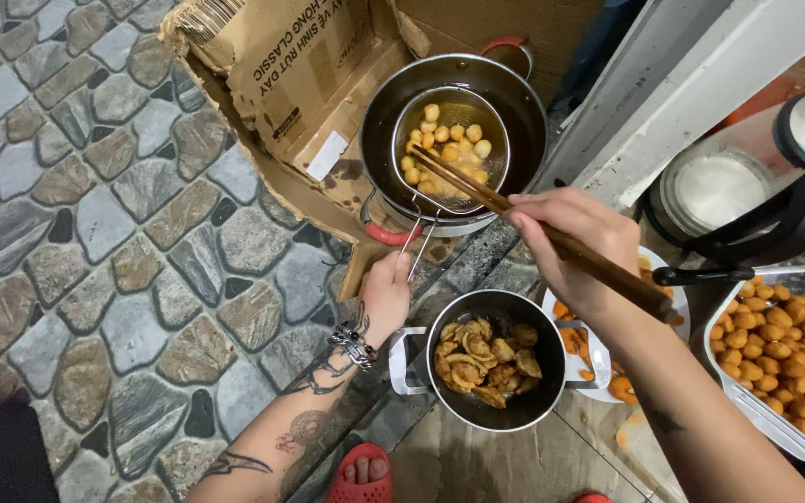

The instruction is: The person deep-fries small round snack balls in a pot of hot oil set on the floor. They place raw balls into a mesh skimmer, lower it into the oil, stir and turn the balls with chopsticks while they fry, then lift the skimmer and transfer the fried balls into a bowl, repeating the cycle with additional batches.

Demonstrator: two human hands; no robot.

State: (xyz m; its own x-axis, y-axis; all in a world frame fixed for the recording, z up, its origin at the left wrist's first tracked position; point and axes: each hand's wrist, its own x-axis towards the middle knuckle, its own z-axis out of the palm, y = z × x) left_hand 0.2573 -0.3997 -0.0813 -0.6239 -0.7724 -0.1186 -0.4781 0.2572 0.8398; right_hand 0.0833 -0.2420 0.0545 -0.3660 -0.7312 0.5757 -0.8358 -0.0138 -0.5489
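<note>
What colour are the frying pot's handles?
Red, on the pot, clearest in the head view.

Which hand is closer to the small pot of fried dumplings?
Left. The left hand is just above the small pot's rim; the right hand is higher, holding chopsticks.

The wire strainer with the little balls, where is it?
In the head view the wire strainer sits top centre, inside the dark pot, held by the left hand, with the wooden chopsticks reaching into it.

Ball-filled wire skimmer (449,149) over pot (514,102)
</note>
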